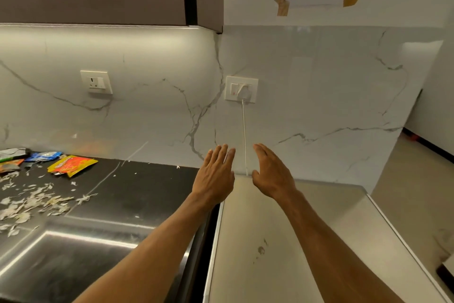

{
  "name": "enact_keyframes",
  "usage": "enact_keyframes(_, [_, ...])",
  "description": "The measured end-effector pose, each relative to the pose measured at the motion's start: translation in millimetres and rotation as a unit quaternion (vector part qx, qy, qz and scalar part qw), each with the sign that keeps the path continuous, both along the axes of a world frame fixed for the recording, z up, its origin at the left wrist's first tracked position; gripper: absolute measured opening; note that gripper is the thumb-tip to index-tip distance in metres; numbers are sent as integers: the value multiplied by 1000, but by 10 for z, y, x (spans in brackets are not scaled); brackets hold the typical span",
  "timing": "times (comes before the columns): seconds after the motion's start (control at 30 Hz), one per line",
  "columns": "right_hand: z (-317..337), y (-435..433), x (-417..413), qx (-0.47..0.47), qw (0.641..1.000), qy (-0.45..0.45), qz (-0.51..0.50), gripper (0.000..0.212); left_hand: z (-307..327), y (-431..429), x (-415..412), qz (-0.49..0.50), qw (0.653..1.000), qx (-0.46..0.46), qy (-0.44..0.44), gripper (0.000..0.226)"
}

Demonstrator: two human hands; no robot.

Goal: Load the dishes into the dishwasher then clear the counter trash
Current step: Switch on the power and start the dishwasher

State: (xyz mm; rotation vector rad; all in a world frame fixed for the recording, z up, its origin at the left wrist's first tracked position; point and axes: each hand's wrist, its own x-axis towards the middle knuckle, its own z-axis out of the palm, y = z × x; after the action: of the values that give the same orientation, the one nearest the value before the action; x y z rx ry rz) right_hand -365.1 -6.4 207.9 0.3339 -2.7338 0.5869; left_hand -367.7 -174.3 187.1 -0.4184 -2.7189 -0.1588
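Note:
My left hand [216, 175] and my right hand [271, 173] are stretched out side by side, palms facing, fingers apart, holding nothing. They hover over the seam between the black counter [137, 189] and a pale steel appliance top [294, 229], close to the marble wall. Counter trash lies far left: a yellow-orange snack wrapper [72, 165], a blue wrapper [43, 156], a grey wrapper [13, 153], an orange wrapper [9, 164] and several pale peel scraps [32, 202]. No dishes are in view.
A steel sink [63, 258] sits at the lower left. A white cable [244, 138] hangs from a wall socket [241, 89] down behind the appliance top. Another socket [96, 81] is on the left wall. Floor shows at the right [417, 192].

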Motion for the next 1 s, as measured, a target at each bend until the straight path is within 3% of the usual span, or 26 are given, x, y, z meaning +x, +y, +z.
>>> enact_keyframes(0.4, [-724,88,1820,-22,994,-96,-46,64,-493,-148,1675,-52,992,95,-56,55])
enact_keyframes(1.0, [-1619,523,3398,-1,980,-198,-29,54,-1276,-128,3445,-45,984,99,-140,58])
